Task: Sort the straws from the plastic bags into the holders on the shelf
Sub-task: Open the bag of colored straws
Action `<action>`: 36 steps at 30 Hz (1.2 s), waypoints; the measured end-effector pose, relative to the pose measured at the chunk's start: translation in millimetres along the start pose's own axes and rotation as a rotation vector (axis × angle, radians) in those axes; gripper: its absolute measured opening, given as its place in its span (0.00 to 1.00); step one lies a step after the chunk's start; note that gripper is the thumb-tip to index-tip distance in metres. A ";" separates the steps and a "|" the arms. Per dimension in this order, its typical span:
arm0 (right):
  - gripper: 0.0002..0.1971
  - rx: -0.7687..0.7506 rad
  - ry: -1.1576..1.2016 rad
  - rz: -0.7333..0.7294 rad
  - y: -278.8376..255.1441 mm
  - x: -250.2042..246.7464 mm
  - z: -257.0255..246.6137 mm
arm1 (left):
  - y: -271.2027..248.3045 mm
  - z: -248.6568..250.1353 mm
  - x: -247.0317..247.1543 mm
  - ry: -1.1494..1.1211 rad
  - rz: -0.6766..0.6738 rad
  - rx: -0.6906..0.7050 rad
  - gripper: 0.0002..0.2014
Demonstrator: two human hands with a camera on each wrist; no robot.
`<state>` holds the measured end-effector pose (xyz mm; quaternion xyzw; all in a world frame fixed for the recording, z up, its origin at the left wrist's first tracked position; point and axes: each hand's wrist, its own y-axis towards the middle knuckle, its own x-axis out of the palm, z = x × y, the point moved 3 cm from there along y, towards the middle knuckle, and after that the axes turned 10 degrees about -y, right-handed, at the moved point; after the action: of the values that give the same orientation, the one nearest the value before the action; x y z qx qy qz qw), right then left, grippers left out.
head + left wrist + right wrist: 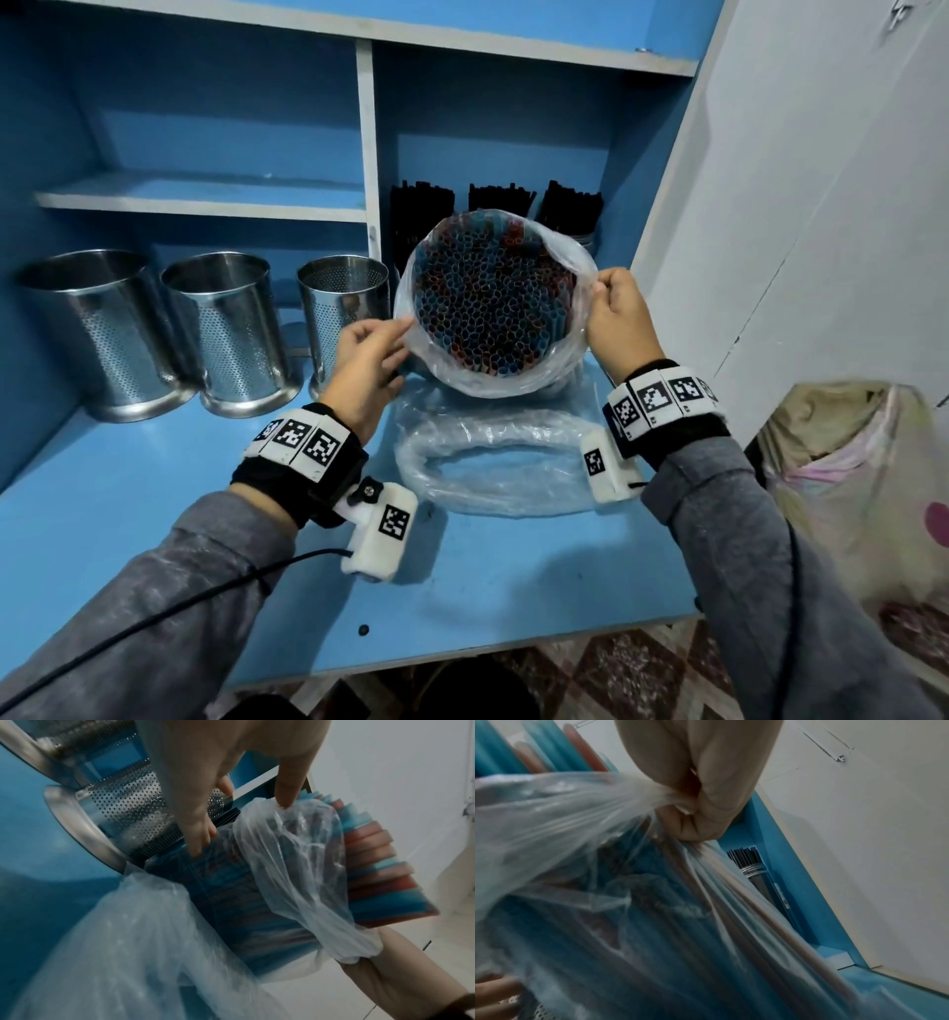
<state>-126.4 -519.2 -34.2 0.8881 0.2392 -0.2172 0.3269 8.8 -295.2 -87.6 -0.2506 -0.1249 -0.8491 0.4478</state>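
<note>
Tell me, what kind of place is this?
Probably a storeroom or back area of a drink shop or café. A blue shelf holds metal holders, black straws stand at the back, and a bag of coloured straws is being opened.

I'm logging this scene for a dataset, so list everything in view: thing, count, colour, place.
Straw bundle: one, blue, red and dark straws, in an open bag, upright on the counter.
Open bag: one, clear plastic, rim peeled down around the bundle.
Flat bag: one, clear plastic, on the counter nearer the person.
Empty holders: three, perforated steel, left compartment.
Black straws: three bunches, right compartment, behind the bundle.
Shelf unit: one, blue with pale edges.
Patterned bag: one, pale, lower right beside the unit.
Left hand: pinches the bag rim's left side.
Right hand: grip on the rim's right side.
Wrist bands: two, black with tag markers.
</note>
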 end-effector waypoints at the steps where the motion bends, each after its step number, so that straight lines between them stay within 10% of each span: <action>1: 0.06 0.010 0.033 -0.013 0.6 1.9 -0.2 | 2.1 2.1 -0.7 -0.025 0.007 0.024 0.12; 7: 0.21 0.048 0.218 -0.176 4.3 3.2 -3.6 | 7.9 2.4 -4.4 0.230 0.029 0.174 0.28; 18: 0.17 0.017 0.208 -0.210 -25.0 -9.4 -6.2 | -3.6 0.7 -7.1 0.293 -0.031 0.119 0.15; 28: 0.06 -0.231 -0.009 0.096 -27.4 -20.2 -9.1 | -10.2 9.9 0.9 0.471 -0.095 0.279 0.04; 36: 0.13 0.093 0.240 -0.323 -33.2 -0.8 7.9 | -12.5 3.3 -10.8 0.642 -0.080 0.224 0.12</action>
<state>-147.6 -502.5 -55.1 0.8720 0.4052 -0.1704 0.2157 4.7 -279.1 -90.4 0.0855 -0.0798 -0.8826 0.4553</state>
